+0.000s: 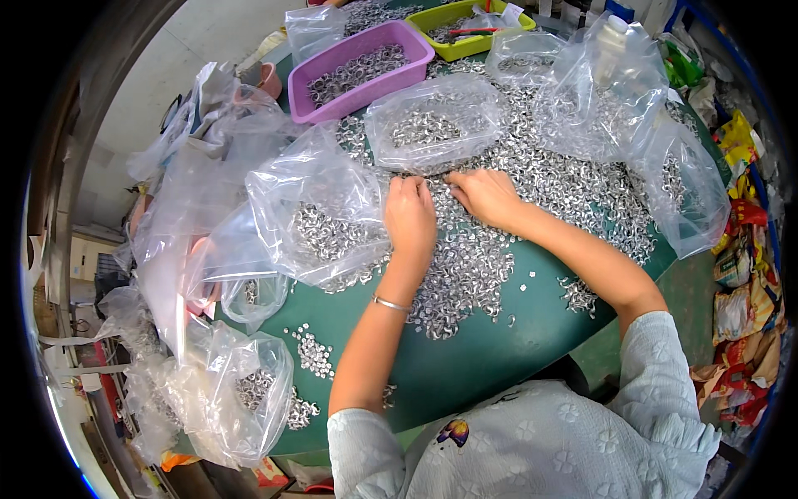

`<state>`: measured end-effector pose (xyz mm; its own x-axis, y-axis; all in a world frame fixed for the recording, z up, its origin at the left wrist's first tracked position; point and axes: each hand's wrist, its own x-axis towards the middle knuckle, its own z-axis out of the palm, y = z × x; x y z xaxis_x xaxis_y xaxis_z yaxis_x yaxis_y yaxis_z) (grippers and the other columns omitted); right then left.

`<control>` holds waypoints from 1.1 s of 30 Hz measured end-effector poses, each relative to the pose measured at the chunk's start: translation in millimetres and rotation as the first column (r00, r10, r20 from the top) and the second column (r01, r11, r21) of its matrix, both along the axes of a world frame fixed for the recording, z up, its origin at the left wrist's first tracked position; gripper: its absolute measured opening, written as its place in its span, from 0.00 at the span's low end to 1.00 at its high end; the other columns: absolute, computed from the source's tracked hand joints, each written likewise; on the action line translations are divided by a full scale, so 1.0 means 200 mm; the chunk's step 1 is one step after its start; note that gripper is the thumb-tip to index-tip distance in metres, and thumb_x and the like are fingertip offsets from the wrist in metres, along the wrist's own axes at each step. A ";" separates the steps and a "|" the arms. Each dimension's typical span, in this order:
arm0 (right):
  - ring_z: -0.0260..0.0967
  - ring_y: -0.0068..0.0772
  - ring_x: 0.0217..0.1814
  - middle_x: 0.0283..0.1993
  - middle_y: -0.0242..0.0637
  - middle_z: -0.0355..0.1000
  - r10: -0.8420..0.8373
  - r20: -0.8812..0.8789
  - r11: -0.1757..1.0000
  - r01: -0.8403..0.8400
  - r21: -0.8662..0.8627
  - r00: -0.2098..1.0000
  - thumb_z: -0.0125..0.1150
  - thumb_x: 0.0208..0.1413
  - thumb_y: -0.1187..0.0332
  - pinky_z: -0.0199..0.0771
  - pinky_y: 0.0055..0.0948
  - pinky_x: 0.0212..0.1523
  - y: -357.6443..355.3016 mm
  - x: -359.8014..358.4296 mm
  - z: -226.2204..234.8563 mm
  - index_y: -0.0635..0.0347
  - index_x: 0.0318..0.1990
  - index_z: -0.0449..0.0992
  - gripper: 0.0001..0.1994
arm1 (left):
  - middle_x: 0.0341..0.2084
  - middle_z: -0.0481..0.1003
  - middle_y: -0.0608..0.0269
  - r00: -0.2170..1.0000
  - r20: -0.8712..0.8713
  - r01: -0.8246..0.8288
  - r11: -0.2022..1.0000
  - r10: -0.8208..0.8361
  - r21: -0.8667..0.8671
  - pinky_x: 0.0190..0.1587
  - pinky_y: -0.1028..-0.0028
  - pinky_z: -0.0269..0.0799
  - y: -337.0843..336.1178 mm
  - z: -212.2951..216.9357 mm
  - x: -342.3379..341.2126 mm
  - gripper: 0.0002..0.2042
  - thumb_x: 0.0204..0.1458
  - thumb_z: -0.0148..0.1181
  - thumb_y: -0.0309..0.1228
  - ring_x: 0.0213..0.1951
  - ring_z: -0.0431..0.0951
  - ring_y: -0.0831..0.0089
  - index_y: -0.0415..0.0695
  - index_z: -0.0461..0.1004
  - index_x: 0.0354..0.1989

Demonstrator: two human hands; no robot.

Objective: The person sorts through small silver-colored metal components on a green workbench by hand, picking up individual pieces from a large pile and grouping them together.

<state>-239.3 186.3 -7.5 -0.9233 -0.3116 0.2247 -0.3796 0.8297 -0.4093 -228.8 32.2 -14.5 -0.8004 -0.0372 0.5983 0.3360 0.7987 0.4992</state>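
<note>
Head view of a green round tabletop [465, 349] covered by a wide heap of small silvery metal rings [532, 179], on which both hands lie palm down, the left hand [409, 214] just beside the right hand [485, 196]. The fingers of each hand are bent into the heap near a clear plastic bag part-filled with rings [432, 123]; whether they pinch any ring cannot be told. A second clear plastic bag of rings [320, 208] lies just left of the left hand, with a purple rectangular plastic tray holding rings [359, 68] and a yellow-green plastic tray [465, 29] at the far edge.
</note>
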 end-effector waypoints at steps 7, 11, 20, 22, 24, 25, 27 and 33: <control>0.69 0.37 0.22 0.20 0.41 0.70 0.174 0.234 0.953 -0.104 -0.285 0.956 0.58 0.55 0.63 0.67 0.36 0.26 0.11 0.17 0.12 0.60 0.32 0.77 0.09 | 0.20 0.69 0.74 0.852 0.417 0.069 0.858 -0.316 0.508 0.25 0.80 0.62 -0.12 0.06 0.20 0.06 0.52 0.62 0.27 0.23 0.66 0.84 0.36 0.76 0.32; 0.61 0.27 0.20 0.17 0.36 0.66 0.226 0.260 0.859 -0.067 -0.507 0.939 0.58 0.56 0.63 0.62 0.32 0.24 0.13 0.16 0.16 0.62 0.32 0.76 0.10 | 0.20 0.69 0.74 0.680 0.461 -0.028 0.608 -0.570 0.793 0.23 0.84 0.59 -0.03 0.11 0.20 0.06 0.53 0.61 0.27 0.22 0.64 0.87 0.37 0.75 0.35; 0.62 0.23 0.20 0.18 0.36 0.67 0.235 0.342 0.879 -0.049 -0.474 0.910 0.59 0.54 0.67 0.62 0.28 0.23 0.22 0.12 0.28 0.64 0.34 0.76 0.08 | 0.19 0.66 0.75 0.628 0.337 -0.143 0.321 -0.702 0.936 0.21 0.84 0.54 0.14 0.17 0.16 0.07 0.54 0.59 0.27 0.20 0.61 0.87 0.36 0.73 0.37; 0.67 0.32 0.23 0.22 0.40 0.70 0.175 0.214 0.908 -0.073 -0.413 0.961 0.58 0.54 0.67 0.66 0.32 0.27 0.25 0.10 0.29 0.64 0.34 0.76 0.08 | 0.20 0.67 0.75 0.672 0.319 -0.124 0.323 -0.668 0.938 0.22 0.84 0.56 0.17 0.17 0.14 0.09 0.54 0.60 0.28 0.21 0.62 0.88 0.36 0.73 0.40; 0.73 0.40 0.26 0.25 0.44 0.74 0.132 0.079 0.931 -0.097 -0.353 0.988 0.58 0.54 0.68 0.70 0.35 0.30 0.26 0.07 0.30 0.65 0.33 0.76 0.08 | 0.22 0.69 0.74 0.737 0.314 -0.121 0.340 -0.598 0.933 0.23 0.85 0.58 0.17 0.17 0.14 0.10 0.53 0.62 0.30 0.22 0.63 0.88 0.37 0.74 0.41; 0.74 0.48 0.31 0.30 0.47 0.76 0.008 0.119 0.960 0.026 -0.279 0.993 0.57 0.54 0.68 0.72 0.40 0.34 0.31 0.00 0.34 0.62 0.34 0.77 0.07 | 0.20 0.67 0.73 0.762 0.336 -0.095 0.417 -0.554 0.904 0.23 0.81 0.60 0.14 0.16 0.15 0.14 0.53 0.61 0.29 0.22 0.64 0.85 0.35 0.72 0.44; 0.74 0.50 0.32 0.31 0.47 0.76 -0.241 -0.157 0.970 0.232 -0.078 0.958 0.56 0.53 0.68 0.74 0.44 0.33 0.42 -0.19 0.38 0.58 0.33 0.78 0.06 | 0.18 0.67 0.69 0.807 0.385 0.088 0.737 -0.447 0.671 0.24 0.78 0.62 0.07 0.14 0.18 0.14 0.53 0.60 0.28 0.21 0.65 0.81 0.33 0.71 0.46; 0.76 0.48 0.34 0.33 0.45 0.77 -0.216 -0.476 0.716 0.470 0.516 0.852 0.54 0.50 0.72 0.77 0.42 0.32 0.74 -0.74 0.39 0.56 0.30 0.79 0.06 | 0.37 0.69 0.42 0.966 0.241 0.088 0.995 -0.095 0.040 0.42 0.57 0.66 -0.02 0.09 0.13 0.16 0.53 0.58 0.27 0.39 0.70 0.46 0.32 0.69 0.48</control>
